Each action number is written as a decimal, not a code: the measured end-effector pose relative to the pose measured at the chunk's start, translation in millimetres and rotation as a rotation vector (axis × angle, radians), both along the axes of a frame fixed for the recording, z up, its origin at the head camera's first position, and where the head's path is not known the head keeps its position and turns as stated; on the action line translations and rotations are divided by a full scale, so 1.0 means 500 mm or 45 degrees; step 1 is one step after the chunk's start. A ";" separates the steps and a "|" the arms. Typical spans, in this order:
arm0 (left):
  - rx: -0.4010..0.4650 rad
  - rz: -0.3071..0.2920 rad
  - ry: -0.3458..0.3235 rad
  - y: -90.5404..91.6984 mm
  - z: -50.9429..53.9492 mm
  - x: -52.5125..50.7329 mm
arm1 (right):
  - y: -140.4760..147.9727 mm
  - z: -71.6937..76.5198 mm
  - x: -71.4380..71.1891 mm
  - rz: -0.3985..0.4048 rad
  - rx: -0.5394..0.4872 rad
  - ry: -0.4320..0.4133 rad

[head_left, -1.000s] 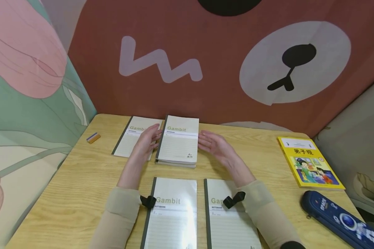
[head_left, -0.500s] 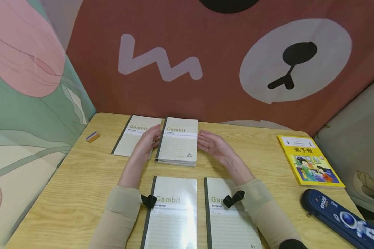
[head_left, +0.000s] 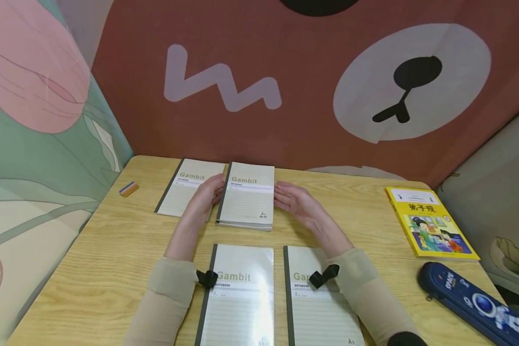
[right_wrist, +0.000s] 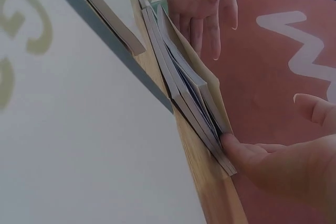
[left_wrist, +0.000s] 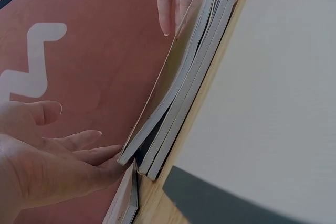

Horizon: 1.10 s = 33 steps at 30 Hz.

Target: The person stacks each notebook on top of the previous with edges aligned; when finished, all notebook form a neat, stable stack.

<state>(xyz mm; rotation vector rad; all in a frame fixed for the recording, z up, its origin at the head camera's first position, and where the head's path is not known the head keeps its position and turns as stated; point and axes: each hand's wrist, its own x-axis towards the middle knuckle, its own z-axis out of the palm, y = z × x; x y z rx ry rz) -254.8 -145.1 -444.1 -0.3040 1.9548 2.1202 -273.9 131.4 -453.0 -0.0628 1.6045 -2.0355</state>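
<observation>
A stack of Gambit notebooks (head_left: 247, 197) lies near the table's back edge between both hands. My left hand (head_left: 202, 198), fingers extended, touches its left side, above another notebook (head_left: 177, 192) lying flat at the left. On the stack's right side rests my right hand (head_left: 300, 202), its fingers nearly straight. Both wrist views show the stacked notebooks (left_wrist: 181, 98) (right_wrist: 181, 87) edge-on, with gaps between them. The fingertips of the left hand (left_wrist: 63, 161) and of the right hand (right_wrist: 283, 161) meet the stack's edges.
Two Gambit notebooks (head_left: 242, 307) (head_left: 320, 312) lie side by side at the front, under the forearms. A yellow book (head_left: 430, 223) and a dark blue pencil case (head_left: 471, 302) are at the right. A small orange and blue item (head_left: 129, 189) sits at the far left of the table.
Over the last second the upper notebooks of the stack have shifted slightly toward the front, lining up more closely with those below. The hands have stayed at its sides.
</observation>
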 end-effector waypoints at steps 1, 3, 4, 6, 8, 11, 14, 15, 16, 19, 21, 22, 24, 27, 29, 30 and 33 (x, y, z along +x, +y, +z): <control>0.000 0.001 0.001 0.001 0.000 0.000 | 0.000 0.000 0.000 0.000 -0.007 -0.002; 0.003 0.000 0.006 0.001 0.000 0.000 | -0.001 0.001 0.001 -0.003 -0.022 -0.009; 0.005 -0.001 0.008 0.002 0.000 0.000 | 0.000 0.002 0.001 -0.007 -0.028 -0.014; 0.004 -0.009 0.012 0.002 0.000 0.000 | -0.001 0.003 0.002 -0.007 -0.034 -0.020; 0.001 -0.017 0.017 0.002 0.000 0.000 | -0.001 0.004 0.002 -0.004 -0.025 -0.019; 0.003 -0.021 0.020 0.003 0.000 0.001 | -0.002 0.006 0.003 0.001 -0.009 -0.017; 0.007 -0.017 0.023 0.003 0.001 0.001 | -0.002 0.008 0.004 0.008 0.005 -0.014; 0.007 -0.018 0.025 0.003 0.001 0.001 | -0.003 0.009 0.004 0.009 0.011 -0.015; 0.006 -0.018 0.026 0.004 0.001 0.001 | -0.003 0.009 0.004 0.010 0.016 -0.017; -0.001 -0.022 0.032 0.003 0.002 0.001 | -0.003 0.012 0.005 0.028 0.030 -0.006; 0.000 -0.022 0.040 0.002 0.002 0.002 | -0.003 0.014 0.006 0.035 0.032 0.002; 0.001 -0.021 0.043 0.002 0.003 0.003 | -0.003 0.015 0.006 0.037 0.031 0.003; 0.004 -0.022 0.053 0.002 0.003 0.005 | -0.002 0.015 0.006 0.050 0.035 0.013; 0.007 -0.027 0.066 0.002 0.003 0.006 | -0.001 0.014 0.006 0.056 0.044 0.017; 0.005 -0.031 0.070 0.003 0.004 0.006 | 0.000 0.014 0.006 0.059 0.057 0.023; 0.006 -0.030 0.070 0.003 0.004 0.006 | 0.000 0.013 0.006 0.056 0.060 0.024; 0.001 -0.027 0.071 0.004 0.005 0.006 | -0.001 0.011 0.006 0.054 0.071 0.032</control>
